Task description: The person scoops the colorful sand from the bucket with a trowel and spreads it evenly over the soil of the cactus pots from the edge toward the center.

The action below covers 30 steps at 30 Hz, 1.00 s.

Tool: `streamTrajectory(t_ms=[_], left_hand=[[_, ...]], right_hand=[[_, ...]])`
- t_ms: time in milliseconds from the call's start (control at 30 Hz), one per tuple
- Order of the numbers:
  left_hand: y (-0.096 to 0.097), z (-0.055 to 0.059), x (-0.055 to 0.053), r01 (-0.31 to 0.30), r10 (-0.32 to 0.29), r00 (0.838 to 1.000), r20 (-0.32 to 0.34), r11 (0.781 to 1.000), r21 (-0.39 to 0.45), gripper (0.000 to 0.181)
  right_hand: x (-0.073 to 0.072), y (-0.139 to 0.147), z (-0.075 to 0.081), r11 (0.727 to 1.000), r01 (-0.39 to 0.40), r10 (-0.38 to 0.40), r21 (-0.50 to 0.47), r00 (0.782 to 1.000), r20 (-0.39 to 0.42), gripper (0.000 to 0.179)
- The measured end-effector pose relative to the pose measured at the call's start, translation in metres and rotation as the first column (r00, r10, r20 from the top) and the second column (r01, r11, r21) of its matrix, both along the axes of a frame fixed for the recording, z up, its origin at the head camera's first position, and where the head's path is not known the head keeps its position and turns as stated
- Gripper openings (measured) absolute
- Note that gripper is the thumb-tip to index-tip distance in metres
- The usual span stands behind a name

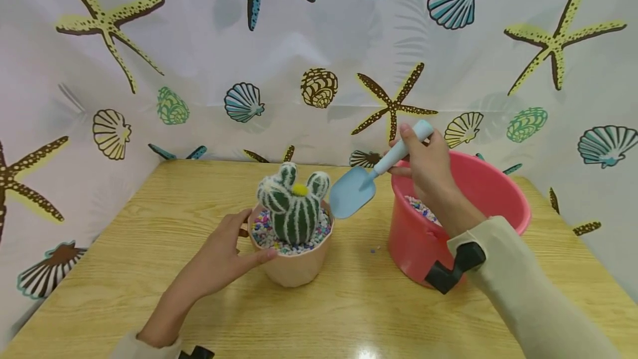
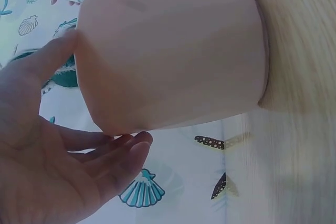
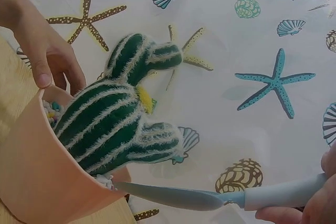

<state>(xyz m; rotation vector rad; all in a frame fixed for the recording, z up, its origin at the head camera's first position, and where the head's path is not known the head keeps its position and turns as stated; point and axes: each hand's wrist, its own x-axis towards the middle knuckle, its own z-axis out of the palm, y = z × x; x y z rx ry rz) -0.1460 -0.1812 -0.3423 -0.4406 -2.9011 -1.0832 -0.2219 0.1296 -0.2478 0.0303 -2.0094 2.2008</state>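
A toy cactus (image 1: pixel 295 220), green with white fuzzy stripes and a yellow flower, stands in a pale peach flowerpot (image 1: pixel 291 268) topped with coloured pebbles (image 1: pixel 261 231). My left hand (image 1: pixel 214 262) holds the pot from its left, thumb at the near rim and fingers round the far side. A light blue hand trowel (image 1: pixel 353 193) is gripped by its handle in my right hand (image 1: pixel 430 168), above the bucket's left rim. The trowel's blade tilts down toward the pot's right rim. In the right wrist view the blade (image 3: pixel 173 195) tip appears beside white pebbles at that rim.
A red bucket (image 1: pixel 416 251) with pebbles (image 1: pixel 422 209) inside stands right of the pot, partly behind my right forearm. A couple of loose pebbles (image 1: pixel 374 250) lie on the wooden table (image 1: pixel 199 198). A white cloth (image 1: pixel 199 71) printed with starfish and shells hangs behind.
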Motion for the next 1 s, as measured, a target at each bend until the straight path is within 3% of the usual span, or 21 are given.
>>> streamTrajectory(t_ms=[200,400,533,700,1000], left_hand=[[0.001,0.003,0.007,-0.029,0.03,0.999,-0.021,0.998,0.052,0.079],[0.005,0.007,0.014,-0.097,0.099,0.995,-0.018,0.991,0.097,0.062],[0.008,0.009,0.02,-0.131,0.14,0.988,-0.062,0.984,0.121,0.051],[0.013,0.01,0.027,-0.142,0.157,0.983,-0.091,0.979,0.149,0.042],[0.025,0.01,0.036,-0.164,0.18,0.98,-0.082,0.971,0.171,0.03]], right_hand=[[0.002,0.005,0.003,1.0,-0.002,0.002,0.008,1.0,-0.01,0.019],[0.005,0.01,0.007,1.0,0.018,-0.018,0.013,1.0,-0.002,0.021],[0.006,0.015,0.011,1.0,0.03,-0.03,0.009,1.0,-0.004,0.023],[0.009,0.022,0.015,0.999,0.041,-0.041,-0.001,0.999,-0.022,0.026],[0.013,0.043,0.021,0.997,0.058,-0.061,-0.055,0.996,-0.062,0.033]])
